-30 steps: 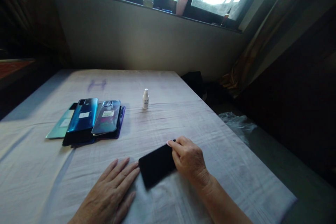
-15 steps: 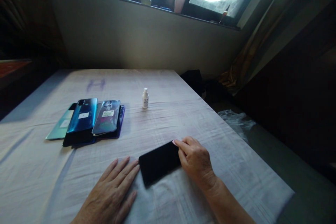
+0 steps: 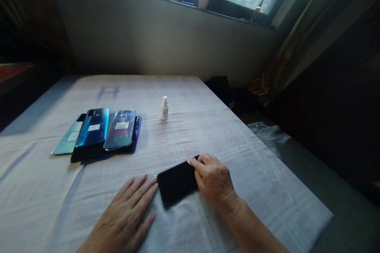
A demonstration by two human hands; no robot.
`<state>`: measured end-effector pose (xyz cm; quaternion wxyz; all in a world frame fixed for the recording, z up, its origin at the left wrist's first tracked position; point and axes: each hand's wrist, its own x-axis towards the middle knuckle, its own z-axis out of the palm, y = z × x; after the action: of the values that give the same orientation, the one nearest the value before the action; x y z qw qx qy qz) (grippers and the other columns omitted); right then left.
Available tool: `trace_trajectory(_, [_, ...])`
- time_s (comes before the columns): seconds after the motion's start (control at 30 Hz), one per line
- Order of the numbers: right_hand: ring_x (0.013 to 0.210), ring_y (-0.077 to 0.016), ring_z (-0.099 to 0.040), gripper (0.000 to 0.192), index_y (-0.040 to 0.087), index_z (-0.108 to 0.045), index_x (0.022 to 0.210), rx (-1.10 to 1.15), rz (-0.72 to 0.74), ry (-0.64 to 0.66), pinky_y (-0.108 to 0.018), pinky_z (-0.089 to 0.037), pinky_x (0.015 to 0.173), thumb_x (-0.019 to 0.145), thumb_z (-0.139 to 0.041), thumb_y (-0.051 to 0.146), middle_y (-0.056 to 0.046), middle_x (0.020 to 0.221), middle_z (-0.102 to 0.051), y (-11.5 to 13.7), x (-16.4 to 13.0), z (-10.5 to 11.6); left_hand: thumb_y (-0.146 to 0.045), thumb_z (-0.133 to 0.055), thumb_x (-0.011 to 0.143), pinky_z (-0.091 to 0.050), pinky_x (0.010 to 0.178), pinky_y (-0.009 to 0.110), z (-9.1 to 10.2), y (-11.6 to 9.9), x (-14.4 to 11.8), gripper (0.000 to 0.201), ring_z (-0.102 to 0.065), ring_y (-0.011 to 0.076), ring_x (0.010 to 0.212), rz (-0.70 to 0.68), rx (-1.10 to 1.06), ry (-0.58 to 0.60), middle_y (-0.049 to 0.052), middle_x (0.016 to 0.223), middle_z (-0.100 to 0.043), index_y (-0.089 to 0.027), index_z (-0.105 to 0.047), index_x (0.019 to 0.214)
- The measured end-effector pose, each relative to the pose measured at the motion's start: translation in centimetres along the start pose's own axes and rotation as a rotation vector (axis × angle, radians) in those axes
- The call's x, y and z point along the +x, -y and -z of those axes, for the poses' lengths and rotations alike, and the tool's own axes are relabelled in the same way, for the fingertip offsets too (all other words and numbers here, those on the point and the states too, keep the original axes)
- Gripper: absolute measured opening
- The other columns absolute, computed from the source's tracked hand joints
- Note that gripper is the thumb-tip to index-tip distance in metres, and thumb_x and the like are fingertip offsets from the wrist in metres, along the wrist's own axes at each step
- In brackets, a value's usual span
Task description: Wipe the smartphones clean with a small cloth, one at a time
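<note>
A smartphone [image 3: 177, 182] lies on the cloth-covered table, its black screen up and its long side slanting up to the right. My left hand [image 3: 127, 209] rests flat on the cloth with fingers stretched out, their tips at the phone's left edge. Over the phone's right end, my right hand [image 3: 214, 180] is closed, pinching a small pale pinkish-white wipe [image 3: 191, 161] against the screen. Most of that wipe is hidden under the fingers.
To the left lie several overlapping phones, among them a blue phone [image 3: 96, 128], a grey phone [image 3: 121, 132] and a mint-green phone [image 3: 67, 140]. A small white bottle [image 3: 164, 108] stands upright farther back. The table's [image 3: 267, 166] right edge drops to the floor, where clear plastic [image 3: 268, 132] lies.
My right hand has slid left along the screen with the wipe, uncovering the phone's far right corner. My left hand and the phone stay in place. The view has tilted slightly.
</note>
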<state>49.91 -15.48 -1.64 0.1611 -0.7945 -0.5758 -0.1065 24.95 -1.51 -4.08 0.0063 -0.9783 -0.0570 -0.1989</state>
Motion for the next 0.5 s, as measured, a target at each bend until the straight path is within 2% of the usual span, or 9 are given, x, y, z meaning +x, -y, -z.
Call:
trace_trajectory(0.17, [0.078, -0.0197, -0.06, 0.033, 0.025, -0.077, 0.104, -0.05, -0.079, 0.027, -0.028, -0.043, 0.068, 0.085, -0.056, 0.009, -0.005, 0.083, -0.067, -0.7, 0.0, 0.2, -0.043, -0.054, 0.097, -0.039, 0.115, 0.04, -0.2, 0.1, -0.1, 0.062, -0.057, 0.0266, 0.132, 0.006, -0.029, 0.01, 0.004, 0.147, -0.057, -0.025, -0.039, 0.154])
trace_trajectory(0.4, [0.078, -0.0194, -0.06, 0.034, 0.025, -0.076, 0.106, 0.041, 0.043, 0.017, -0.027, -0.044, 0.068, 0.084, -0.056, 0.008, -0.005, 0.085, -0.068, 1.2, 0.2, -0.3, -0.04, -0.055, 0.096, -0.041, 0.114, 0.042, -0.3, 0.0, -0.3, 0.062, -0.055, 0.0273, 0.134, 0.008, -0.014, 0.011, 0.004, 0.148, -0.056, -0.023, -0.04, 0.154])
trace_trajectory(0.5, [0.079, -0.0192, -0.061, 0.034, 0.025, -0.076, 0.106, 0.036, 0.025, 0.022, -0.027, -0.044, 0.068, 0.084, -0.056, 0.009, -0.004, 0.086, -0.068, 0.8, 0.1, -0.1, -0.04, -0.055, 0.096, -0.041, 0.114, 0.042, -0.3, 0.0, -0.3, 0.06, -0.055, 0.0278, 0.133, -0.002, 0.013, 0.02, 0.004, 0.149, -0.055, -0.022, -0.043, 0.152])
